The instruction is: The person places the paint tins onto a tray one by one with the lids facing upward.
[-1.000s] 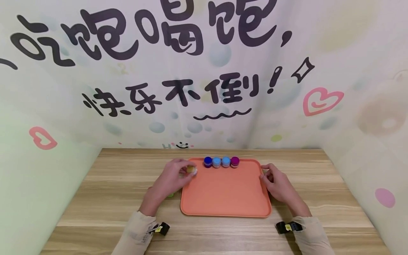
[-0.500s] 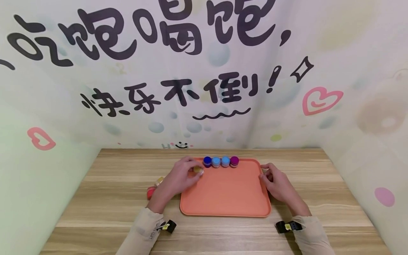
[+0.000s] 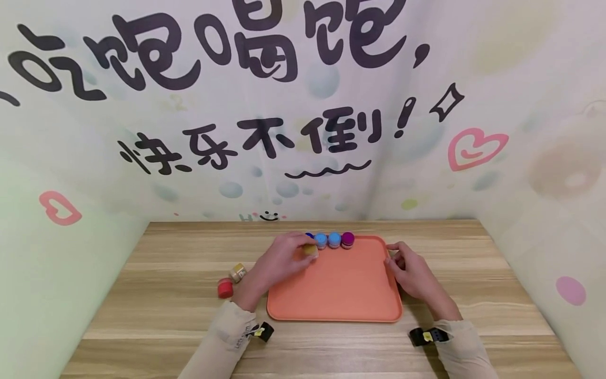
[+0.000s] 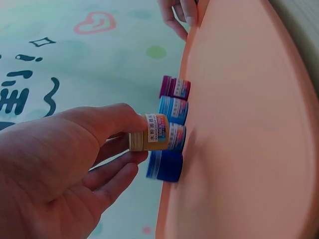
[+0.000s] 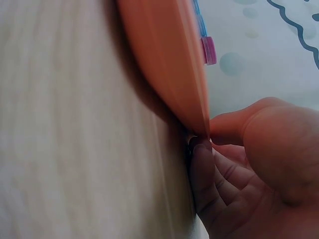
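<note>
My left hand [image 3: 284,259] pinches a small ochre-yellow paint jar [image 4: 157,132] between thumb and fingers, above the upper left of the orange tray [image 3: 336,289]. Along the tray's far edge stands a row of paint jars: dark blue [image 4: 168,166], two light blue [image 3: 321,240], and magenta [image 3: 347,239]. In the head view the left hand covers most of the dark blue jar. The right hand [image 3: 414,273] pinches the tray's right rim, its thumb on top and a finger beneath, as the right wrist view shows.
On the wooden table [image 3: 165,295], left of the tray, lie another yellow jar [image 3: 238,272] and a red jar [image 3: 225,288], near the left forearm. A printed wall [image 3: 293,200] rises behind the table's far edge.
My left hand has moved right over the tray with the yellow jar, nearer the row. The red jar and the other yellow jar have come into view. The right hand stays at the rim.
</note>
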`<action>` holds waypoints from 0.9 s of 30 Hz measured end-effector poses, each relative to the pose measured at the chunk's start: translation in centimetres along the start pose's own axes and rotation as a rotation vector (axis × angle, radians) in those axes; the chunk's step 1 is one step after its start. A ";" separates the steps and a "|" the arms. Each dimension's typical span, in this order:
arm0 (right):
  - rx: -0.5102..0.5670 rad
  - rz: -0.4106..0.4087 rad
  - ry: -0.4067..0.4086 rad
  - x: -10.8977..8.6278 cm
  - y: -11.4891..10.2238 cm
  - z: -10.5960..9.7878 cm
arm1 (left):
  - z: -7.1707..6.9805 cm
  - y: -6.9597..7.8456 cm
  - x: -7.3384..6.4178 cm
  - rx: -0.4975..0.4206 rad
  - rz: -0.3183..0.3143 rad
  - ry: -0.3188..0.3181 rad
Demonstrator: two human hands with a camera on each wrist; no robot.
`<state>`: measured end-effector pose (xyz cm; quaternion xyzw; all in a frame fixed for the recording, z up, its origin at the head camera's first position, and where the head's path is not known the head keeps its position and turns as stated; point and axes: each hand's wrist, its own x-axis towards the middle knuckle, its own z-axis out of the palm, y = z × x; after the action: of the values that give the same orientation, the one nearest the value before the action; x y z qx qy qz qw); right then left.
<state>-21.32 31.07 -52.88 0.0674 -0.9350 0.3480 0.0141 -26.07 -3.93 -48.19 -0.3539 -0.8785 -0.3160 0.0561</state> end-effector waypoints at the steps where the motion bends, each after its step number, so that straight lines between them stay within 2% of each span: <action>1: -0.001 0.000 0.001 0.0 0.0 0.0 | 0.1 0.2 0.2 -0.001 0.006 0.001; 9: -0.001 0.003 0.007 0.0 0.2 0.0 | 1.3 1.4 1.7 -0.029 0.027 -0.023; 13: -0.001 0.002 0.008 -0.1 0.3 0.0 | 2.0 2.0 2.6 -0.053 0.055 -0.056; 18: -0.002 -0.002 0.013 0.0 0.4 0.0 | 3.0 2.5 3.8 -0.011 0.092 -0.094; 27: 0.007 0.004 0.005 0.1 0.2 -0.1 | 4.6 2.9 5.1 0.033 0.102 -0.130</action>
<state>-21.48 31.27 -52.97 0.0648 -0.9338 0.3515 0.0153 -27.39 3.42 -48.71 -0.4171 -0.8661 -0.2746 0.0209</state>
